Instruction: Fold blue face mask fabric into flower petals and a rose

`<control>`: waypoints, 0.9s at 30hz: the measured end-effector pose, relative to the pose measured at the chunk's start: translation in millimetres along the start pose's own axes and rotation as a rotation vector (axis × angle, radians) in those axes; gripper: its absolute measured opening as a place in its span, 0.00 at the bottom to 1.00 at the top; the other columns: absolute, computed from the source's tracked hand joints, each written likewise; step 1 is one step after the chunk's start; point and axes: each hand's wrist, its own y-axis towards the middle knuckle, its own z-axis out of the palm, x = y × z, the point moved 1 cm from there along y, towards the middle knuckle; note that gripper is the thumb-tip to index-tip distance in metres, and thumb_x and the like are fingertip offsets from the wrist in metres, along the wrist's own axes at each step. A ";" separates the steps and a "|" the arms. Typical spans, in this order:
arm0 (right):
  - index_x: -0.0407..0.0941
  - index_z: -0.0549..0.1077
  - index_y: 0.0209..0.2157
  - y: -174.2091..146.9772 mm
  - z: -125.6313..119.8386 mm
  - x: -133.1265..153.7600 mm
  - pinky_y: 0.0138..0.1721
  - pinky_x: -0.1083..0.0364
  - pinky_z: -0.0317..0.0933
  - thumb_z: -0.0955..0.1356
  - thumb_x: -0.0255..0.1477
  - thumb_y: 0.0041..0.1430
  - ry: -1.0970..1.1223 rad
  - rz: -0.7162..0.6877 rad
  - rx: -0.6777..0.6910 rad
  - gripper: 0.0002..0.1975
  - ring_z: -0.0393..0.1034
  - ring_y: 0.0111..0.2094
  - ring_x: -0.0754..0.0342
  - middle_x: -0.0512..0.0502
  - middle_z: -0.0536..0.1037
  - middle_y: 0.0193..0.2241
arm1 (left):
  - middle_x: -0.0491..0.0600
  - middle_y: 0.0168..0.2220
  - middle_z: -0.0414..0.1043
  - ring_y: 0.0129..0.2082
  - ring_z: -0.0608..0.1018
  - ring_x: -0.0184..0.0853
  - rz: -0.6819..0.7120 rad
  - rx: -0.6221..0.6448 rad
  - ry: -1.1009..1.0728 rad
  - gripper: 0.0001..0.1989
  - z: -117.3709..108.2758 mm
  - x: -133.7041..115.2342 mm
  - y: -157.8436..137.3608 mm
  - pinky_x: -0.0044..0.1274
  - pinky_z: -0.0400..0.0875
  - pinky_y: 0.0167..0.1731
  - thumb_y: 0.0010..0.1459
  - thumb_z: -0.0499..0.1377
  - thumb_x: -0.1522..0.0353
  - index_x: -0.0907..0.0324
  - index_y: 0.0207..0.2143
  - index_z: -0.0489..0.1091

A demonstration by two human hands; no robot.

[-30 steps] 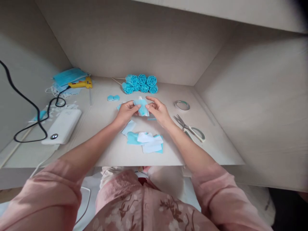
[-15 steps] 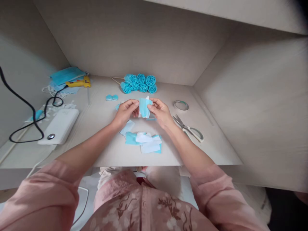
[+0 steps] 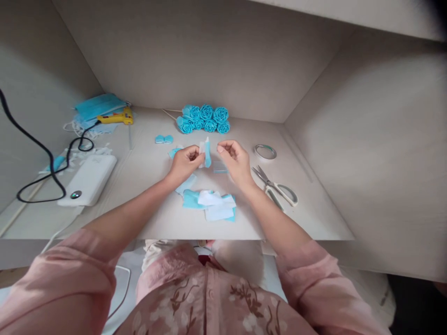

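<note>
My left hand (image 3: 188, 160) pinches a small piece of blue-and-white mask fabric (image 3: 207, 153) between thumb and fingers, above the table. The piece stands upright and looks narrow, its blue face to the right and white to the left. Just to the right, apart from the fabric, my right hand (image 3: 235, 160) has its fingers curled and the thumb close to the index finger, with nothing visible in them. Below the hands lie several cut blue and white fabric pieces (image 3: 220, 209). Another light blue piece (image 3: 187, 184) is partly hidden by my left forearm.
Blue fabric roses (image 3: 209, 118) lie at the back, with a small blue folded piece (image 3: 164, 139) to their left. A tape roll (image 3: 265, 151) and scissors (image 3: 275, 184) are on the right. On the left are masks (image 3: 99, 107), a yellow glue gun (image 3: 120, 116) and a white power bank (image 3: 89, 179).
My right hand has let go of the fabric and moved slightly right. The piece, held flat by both hands before, now looks narrower in my left hand alone.
</note>
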 end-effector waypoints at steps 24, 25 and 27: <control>0.47 0.60 0.23 5.7 -3.0 -16.1 0.34 0.57 0.61 0.72 0.52 0.50 0.226 0.221 -0.020 0.26 0.57 0.27 0.59 0.56 0.60 0.23 | 0.44 0.19 0.66 0.20 0.68 0.28 -0.127 -0.065 -0.233 0.14 -3.5 10.4 4.2 0.21 0.60 0.22 0.52 0.64 0.60 0.59 0.23 0.68; 0.47 0.60 0.23 5.7 -3.3 -17.0 0.34 0.57 0.61 0.72 0.52 0.51 0.222 0.217 -0.019 0.26 0.57 0.27 0.59 0.56 0.60 0.23 | 0.44 0.19 0.66 0.20 0.68 0.28 -0.131 -0.066 -0.241 0.14 -3.4 10.4 4.1 0.21 0.60 0.22 0.52 0.64 0.60 0.59 0.22 0.67; 0.47 0.61 0.23 5.9 -3.7 -19.1 0.34 0.57 0.61 0.71 0.53 0.51 0.216 0.206 -0.022 0.26 0.58 0.27 0.59 0.55 0.60 0.23 | 0.44 0.19 0.65 0.20 0.67 0.28 -0.137 -0.064 -0.261 0.14 -3.1 10.2 3.9 0.21 0.61 0.23 0.53 0.64 0.61 0.59 0.22 0.66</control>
